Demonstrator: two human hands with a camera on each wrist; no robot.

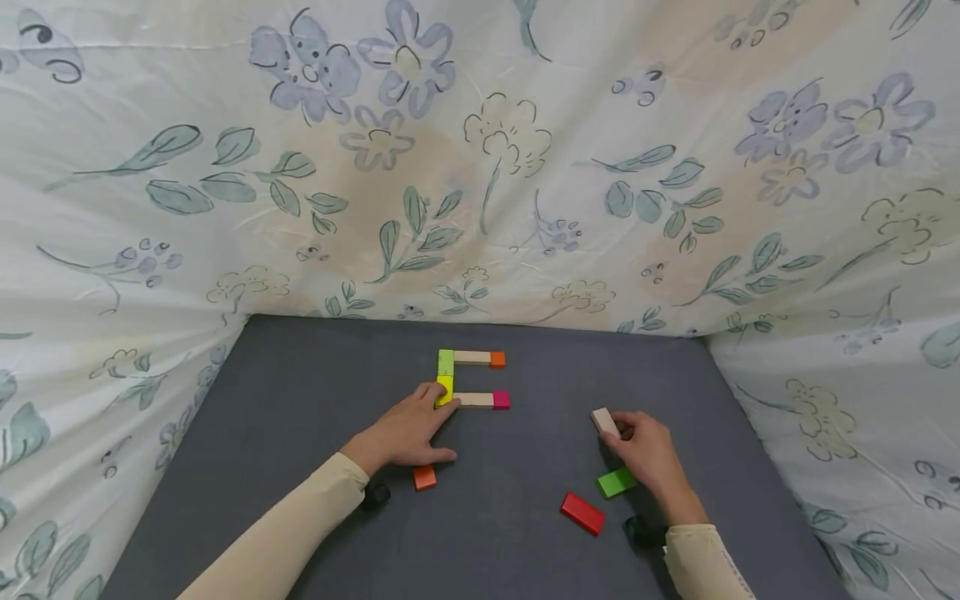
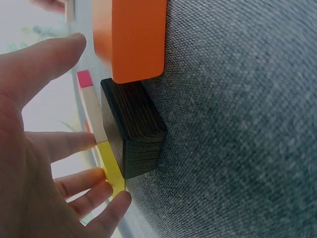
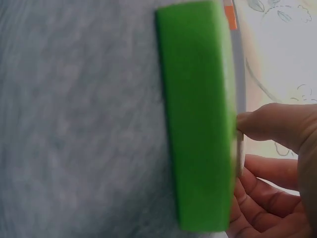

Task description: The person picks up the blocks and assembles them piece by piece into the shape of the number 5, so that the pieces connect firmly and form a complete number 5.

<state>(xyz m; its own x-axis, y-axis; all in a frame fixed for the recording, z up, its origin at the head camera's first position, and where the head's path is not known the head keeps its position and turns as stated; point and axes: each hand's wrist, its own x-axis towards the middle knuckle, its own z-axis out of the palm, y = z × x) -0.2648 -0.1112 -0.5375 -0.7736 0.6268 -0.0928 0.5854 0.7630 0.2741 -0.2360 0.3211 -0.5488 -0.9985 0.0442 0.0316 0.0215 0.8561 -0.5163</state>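
My left hand [image 1: 408, 432] reaches over the table with fingers spread, its fingertips on the yellow block [image 1: 446, 382]. That block joins a light green block [image 1: 446, 362] in a flat column. Two pale wooden blocks run rightward from the column, ending in an orange cube [image 1: 498, 360] and a magenta cube [image 1: 501, 400]. Beneath my left palm lies a dark wooden block [image 2: 133, 129], hidden in the head view. My right hand [image 1: 651, 454] pinches another pale wooden block [image 1: 604, 422] between thumb and fingers, beyond a green block [image 1: 617, 482].
An orange block [image 1: 424, 478] lies just below my left thumb. A red block [image 1: 582, 513] is on the near right, left of my right wrist. The dark grey table [image 1: 510, 533] ends at a flowered cloth [image 1: 480, 250] behind and at both sides.
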